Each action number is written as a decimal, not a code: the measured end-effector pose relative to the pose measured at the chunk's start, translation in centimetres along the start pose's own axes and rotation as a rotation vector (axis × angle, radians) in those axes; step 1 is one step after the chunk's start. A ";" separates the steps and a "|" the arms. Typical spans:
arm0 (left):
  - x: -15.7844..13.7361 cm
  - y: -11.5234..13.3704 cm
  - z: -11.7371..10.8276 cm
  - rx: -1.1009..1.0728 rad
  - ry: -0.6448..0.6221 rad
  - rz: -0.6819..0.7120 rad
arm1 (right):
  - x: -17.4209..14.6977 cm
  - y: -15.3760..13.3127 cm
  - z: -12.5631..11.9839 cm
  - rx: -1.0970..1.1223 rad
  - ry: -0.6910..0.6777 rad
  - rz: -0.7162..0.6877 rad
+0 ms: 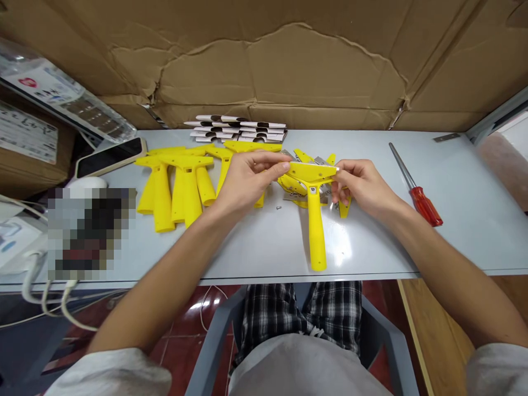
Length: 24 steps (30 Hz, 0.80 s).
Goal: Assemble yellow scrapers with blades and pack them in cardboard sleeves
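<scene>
The wearer's pale shirt (305, 366) lay nearest, before the front edge of the desk (256, 253). The left hand (246, 177) pinched the yellow T-shaped tool (315, 212) by its head's left end, handle toward that edge, the right hand (365, 184) the other end; it seemed light, stiff, slightly slick, best gripped round the handle

Bright light; glare on tabletop (264, 247); pixelated patch (91, 234) left; edges stretched.
</scene>
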<state>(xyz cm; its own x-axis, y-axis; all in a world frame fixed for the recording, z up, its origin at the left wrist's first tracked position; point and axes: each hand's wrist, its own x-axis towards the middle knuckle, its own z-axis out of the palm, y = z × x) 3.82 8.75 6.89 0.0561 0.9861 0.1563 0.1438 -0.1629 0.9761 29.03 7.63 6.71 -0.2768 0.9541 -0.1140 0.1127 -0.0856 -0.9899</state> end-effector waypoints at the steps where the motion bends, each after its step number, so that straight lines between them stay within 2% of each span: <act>1: 0.0 -0.1 0.1 -0.025 -0.004 -0.009 | 0.0 -0.1 0.0 0.004 -0.004 -0.001; 6: -0.3 -0.4 0.7 -0.162 -0.109 -0.155 | -0.2 -0.4 0.1 -0.003 -0.033 0.024; 9: -0.4 -0.4 0.8 -0.190 -0.111 -0.220 | -0.2 -0.4 0.1 -0.010 -0.067 0.031; 20: 0.0 0.3 0.1 -0.099 -0.113 -0.157 | -0.1 -0.4 -0.3 0.076 -0.128 0.117; 24: 0.0 0.9 -0.1 -0.044 -0.169 -0.155 | 0.0 -0.5 -0.5 0.100 -0.128 0.142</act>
<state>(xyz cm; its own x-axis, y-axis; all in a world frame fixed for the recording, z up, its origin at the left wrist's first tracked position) 3.87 8.61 7.78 0.2022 0.9791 -0.0197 0.1211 -0.0050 0.9926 29.42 7.78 7.27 -0.3844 0.8868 -0.2564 0.0661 -0.2505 -0.9658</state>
